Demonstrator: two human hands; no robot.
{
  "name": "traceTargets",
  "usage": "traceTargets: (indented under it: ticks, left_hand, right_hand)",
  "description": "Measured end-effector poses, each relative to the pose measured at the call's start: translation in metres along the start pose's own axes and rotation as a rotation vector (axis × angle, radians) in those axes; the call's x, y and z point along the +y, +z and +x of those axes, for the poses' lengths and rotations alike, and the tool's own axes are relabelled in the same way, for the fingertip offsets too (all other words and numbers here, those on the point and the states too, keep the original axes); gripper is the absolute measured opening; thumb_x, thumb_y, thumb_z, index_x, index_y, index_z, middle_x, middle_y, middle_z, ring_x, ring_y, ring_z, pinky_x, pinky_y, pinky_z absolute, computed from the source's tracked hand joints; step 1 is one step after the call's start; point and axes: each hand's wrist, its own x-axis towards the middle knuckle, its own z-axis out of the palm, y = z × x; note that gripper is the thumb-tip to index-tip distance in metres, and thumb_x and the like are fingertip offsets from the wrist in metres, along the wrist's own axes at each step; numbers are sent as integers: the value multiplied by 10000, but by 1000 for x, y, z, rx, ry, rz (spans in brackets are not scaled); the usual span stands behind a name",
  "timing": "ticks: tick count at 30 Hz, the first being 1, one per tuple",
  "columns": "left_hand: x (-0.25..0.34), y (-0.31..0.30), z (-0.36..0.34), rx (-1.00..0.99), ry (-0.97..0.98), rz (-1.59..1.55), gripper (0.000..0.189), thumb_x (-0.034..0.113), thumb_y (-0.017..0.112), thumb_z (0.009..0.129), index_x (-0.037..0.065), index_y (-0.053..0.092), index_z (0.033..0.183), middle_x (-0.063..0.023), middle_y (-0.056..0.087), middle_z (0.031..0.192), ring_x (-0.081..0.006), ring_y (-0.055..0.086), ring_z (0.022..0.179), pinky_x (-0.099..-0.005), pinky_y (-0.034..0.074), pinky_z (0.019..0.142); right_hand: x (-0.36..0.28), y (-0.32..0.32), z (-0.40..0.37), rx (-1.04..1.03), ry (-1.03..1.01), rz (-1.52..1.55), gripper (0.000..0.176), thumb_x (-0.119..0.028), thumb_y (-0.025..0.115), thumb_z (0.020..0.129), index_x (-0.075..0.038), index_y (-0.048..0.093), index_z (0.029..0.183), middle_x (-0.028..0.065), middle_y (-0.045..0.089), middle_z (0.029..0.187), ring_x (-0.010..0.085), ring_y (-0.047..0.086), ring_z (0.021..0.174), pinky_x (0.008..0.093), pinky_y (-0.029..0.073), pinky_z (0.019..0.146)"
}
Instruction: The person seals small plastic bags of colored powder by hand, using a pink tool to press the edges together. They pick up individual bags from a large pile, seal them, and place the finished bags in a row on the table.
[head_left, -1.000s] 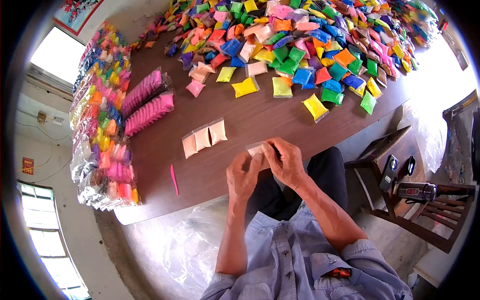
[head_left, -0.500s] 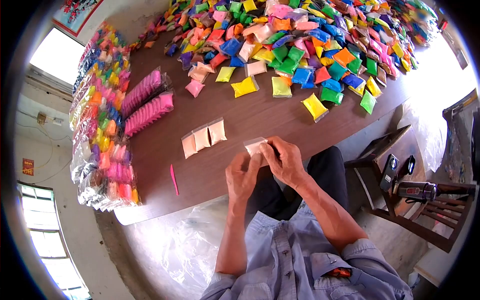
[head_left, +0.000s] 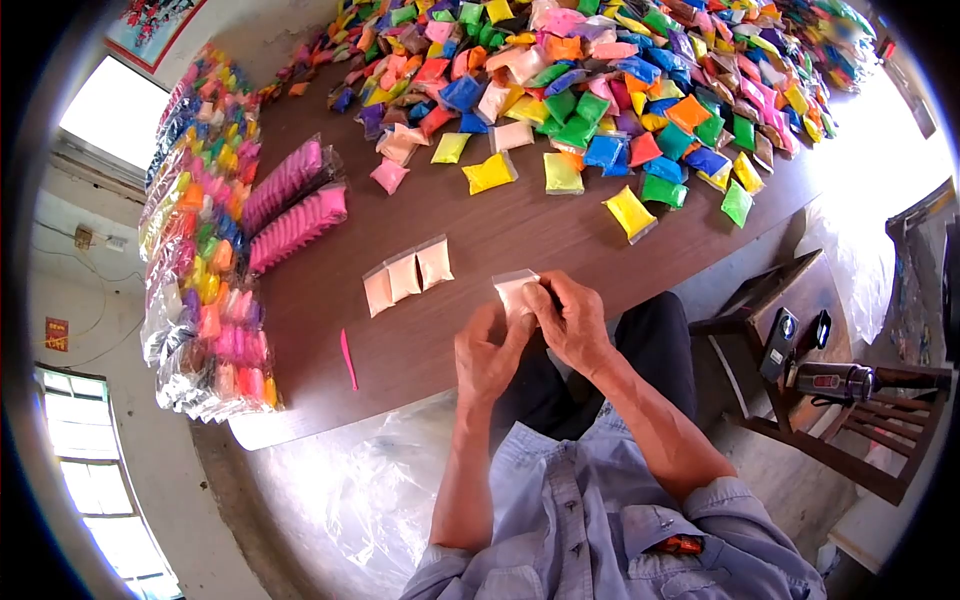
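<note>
Between my two hands, just over the table's near edge, is a small clear packet with pale peach filling (head_left: 514,291). My left hand (head_left: 487,352) pinches its lower part with the thumb. My right hand (head_left: 572,325) grips the packet's right side, thumb and fingers pressed together. Part of the packet is hidden behind the fingers. Left of my hands, three similar peach packets (head_left: 403,277) lie in a slightly overlapping row on the brown table (head_left: 330,300). A thin pink stick-like tool (head_left: 348,360) lies further left, near the front edge.
A large heap of colourful packets (head_left: 580,100) covers the table's back. Two long bags of pink packets (head_left: 298,228) lie at left, beside a tall stack of bagged multicoloured packets (head_left: 210,250). To the right, a wooden chair (head_left: 880,440) bears a dark flask (head_left: 835,381) and a phone (head_left: 779,340).
The held packet is tilted more upright and shows more of its face. Both hands have shifted slightly, the left one a little to the right. The things on the table have not moved.
</note>
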Motion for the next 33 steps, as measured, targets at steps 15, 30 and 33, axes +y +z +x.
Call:
traceTargets:
  ticks: [15,30,33]
  left_hand:
    - [-9,-2,3,30,-3,-112,248,177,741,1018,-36,739,1145,-74,752,919,-116,639,862,-301,532,766]
    - [-1,-2,5,59,-29,-164,271,230,748,1003,-22,739,1103,-87,736,923,-149,641,871,-324,533,793]
    - [-8,-5,5,22,-38,-107,270,242,752,999,-20,722,1056,-63,687,865,-137,586,827,-320,508,750]
  right_hand:
    - [5,1,-2,-6,-39,-33,315,-323,660,1077,-15,668,1146,222,746,903,395,756,759,415,576,625]
    - [9,-2,-3,-48,-25,-5,304,-290,682,1064,-7,682,1175,210,744,901,340,762,751,398,581,639]
    - [5,-3,-2,-51,-53,8,290,-269,683,1058,-3,691,1176,211,749,923,336,761,754,395,588,646]
